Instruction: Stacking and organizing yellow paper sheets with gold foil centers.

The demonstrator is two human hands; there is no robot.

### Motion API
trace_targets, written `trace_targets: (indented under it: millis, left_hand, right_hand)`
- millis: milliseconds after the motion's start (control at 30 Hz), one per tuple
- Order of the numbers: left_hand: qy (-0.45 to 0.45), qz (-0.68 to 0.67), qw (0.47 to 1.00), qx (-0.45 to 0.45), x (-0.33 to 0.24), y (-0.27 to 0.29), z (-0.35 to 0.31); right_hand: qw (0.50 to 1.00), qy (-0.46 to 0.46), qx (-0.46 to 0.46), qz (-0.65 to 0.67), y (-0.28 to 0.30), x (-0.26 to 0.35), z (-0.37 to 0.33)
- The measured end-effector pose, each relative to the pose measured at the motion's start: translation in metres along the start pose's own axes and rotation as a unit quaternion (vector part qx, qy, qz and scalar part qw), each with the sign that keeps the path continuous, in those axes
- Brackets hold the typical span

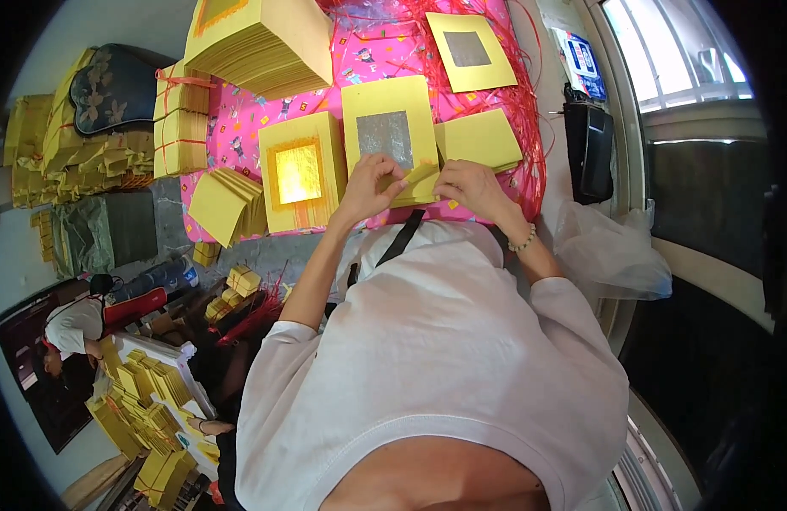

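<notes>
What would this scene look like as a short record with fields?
Left hand: fingers at the near end of silver-patched paper
Right hand: at the same end; wears a bracelet
Left of paper: gold-patched stack
Right of paper: plain yellow stack
Upper right: another silver-patched sheet
Cloth: pink, patterned
Lower left: person in white, yellow bundles
</notes>
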State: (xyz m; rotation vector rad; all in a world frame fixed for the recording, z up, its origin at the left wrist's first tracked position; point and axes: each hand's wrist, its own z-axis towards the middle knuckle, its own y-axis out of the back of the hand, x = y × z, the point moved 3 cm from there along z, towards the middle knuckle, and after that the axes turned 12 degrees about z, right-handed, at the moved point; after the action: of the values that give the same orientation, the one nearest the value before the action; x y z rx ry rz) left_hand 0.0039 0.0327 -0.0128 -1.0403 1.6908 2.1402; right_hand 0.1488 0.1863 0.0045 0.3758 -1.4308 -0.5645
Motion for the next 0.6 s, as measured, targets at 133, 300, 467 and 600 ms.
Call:
trace_targets:
  millis: [133,300,467,600]
  left_hand:
    - [-0.003,0.002,1.000,0.000,0.001,-0.001,0.000]
    - [0.000,0.007,1.000,0.011,0.001,-0.001,0.001]
    - [0.001,0.002,1.000,0.000,0.001,-0.002,-0.001]
    - [0.009,-0.026,1.000,-0.002,0.002,0.002,-0.001]
  right_hand:
    - [0.999,-0.044,0.003,0.003,0.001,0.003,0.001]
    - [0.993,-0.102,-0.031,0.042,0.000,0.003,0.000]
    - [0.988,-0.102,-0.104,0.058,0.001,-0.008,-0.006]
    - [0.968,-0.183,-0.125,0.120,-0.007,-0.010,-0.012]
